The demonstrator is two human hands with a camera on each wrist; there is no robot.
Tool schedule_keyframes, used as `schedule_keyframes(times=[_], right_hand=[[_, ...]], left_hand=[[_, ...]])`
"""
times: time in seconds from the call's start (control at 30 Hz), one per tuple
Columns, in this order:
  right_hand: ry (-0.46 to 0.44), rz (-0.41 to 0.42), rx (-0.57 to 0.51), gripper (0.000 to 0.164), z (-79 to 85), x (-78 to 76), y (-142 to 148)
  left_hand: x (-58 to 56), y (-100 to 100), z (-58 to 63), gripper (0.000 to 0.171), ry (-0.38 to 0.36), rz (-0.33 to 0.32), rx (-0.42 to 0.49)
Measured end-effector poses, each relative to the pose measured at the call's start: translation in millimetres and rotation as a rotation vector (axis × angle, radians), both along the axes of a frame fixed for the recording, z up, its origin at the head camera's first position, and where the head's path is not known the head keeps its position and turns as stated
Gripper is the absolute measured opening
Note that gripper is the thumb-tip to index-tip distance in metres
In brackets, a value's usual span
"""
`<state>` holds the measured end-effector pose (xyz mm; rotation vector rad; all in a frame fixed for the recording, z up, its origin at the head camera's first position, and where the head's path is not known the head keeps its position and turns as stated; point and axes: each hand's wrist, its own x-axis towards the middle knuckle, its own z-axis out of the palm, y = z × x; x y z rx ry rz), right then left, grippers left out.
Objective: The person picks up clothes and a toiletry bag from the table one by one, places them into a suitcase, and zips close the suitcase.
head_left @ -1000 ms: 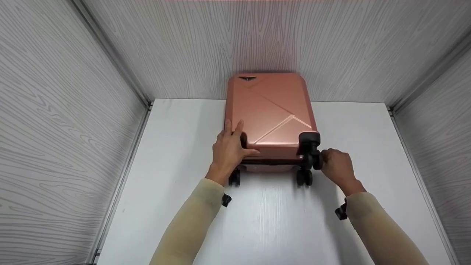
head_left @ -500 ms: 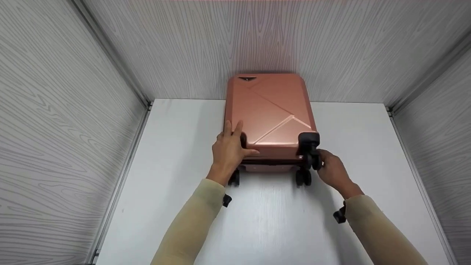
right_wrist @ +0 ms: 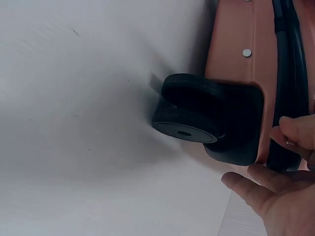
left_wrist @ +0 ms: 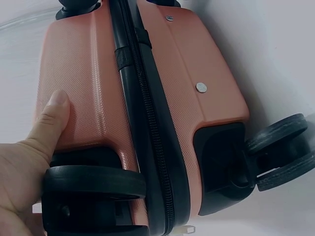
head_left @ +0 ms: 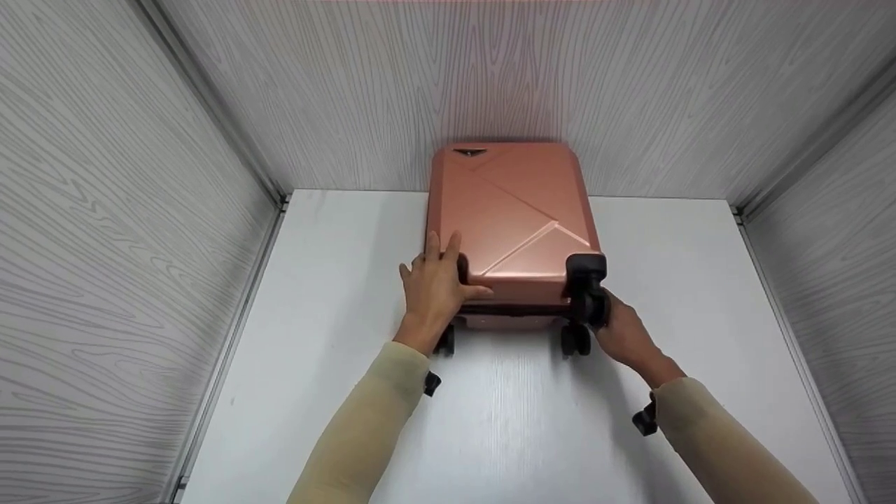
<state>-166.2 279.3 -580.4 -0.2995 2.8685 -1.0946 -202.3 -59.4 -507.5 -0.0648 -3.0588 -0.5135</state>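
A rose-gold hard-shell suitcase [head_left: 511,210] lies flat, its wheeled end facing me. My left hand [head_left: 430,297] rests on its near left corner, fingers straight and spread on the upper shell, thumb [left_wrist: 51,115] pressed on the end face beside a black caster wheel [left_wrist: 93,182]. My right hand [head_left: 623,332] is at the near right corner, partly behind the upper caster [head_left: 589,304]. In the right wrist view its thumb and forefinger pinch a small shiny zipper pull [right_wrist: 288,140] beside the black zipper band [right_wrist: 285,64]; the other fingers reach below the suitcase's corner.
The suitcase lies on a white tabletop [head_left: 504,434], close to a grey wood-grain back panel [head_left: 350,91]. Similar panels stand at the left [head_left: 105,266] and right [head_left: 833,231]. Lower casters [head_left: 575,339] stick out toward me. Another zipper pull [left_wrist: 184,229] shows in the left wrist view.
My right hand has moved left and slightly down, in behind the upper right caster. The left hand stays on its corner, its little finger now spread outward. The suitcase stays nearly still.
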Motion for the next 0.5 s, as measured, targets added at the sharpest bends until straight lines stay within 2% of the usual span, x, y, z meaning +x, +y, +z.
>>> schedule_keyframes(times=[0.07,0.17,0.27,0.4,0.5], right_hand=[[-0.032,-0.003,-0.01,0.047,0.9,1.2,-2.6],[-0.019,-0.031,0.0,0.049,0.7,4.5,-7.5],[0.078,-0.109,0.016,0.049,-1.8,10.6,-14.6],[0.255,-0.201,-0.006,0.039,-10.2,19.8,-26.4],[0.33,-0.247,-0.022,0.036,-17.6,24.4,-33.9]], left_hand=[[0.4,-0.2,-0.3,0.126,-0.008,0.003,-0.008],[0.8,-0.4,-0.6,0.126,-0.016,0.004,-0.015],[0.8,0.3,-0.3,0.126,-0.021,-0.006,0.002],[0.9,0.9,-0.8,0.125,-0.004,-0.018,-0.005],[1.5,0.7,-1.4,0.125,0.016,-0.018,-0.024]])
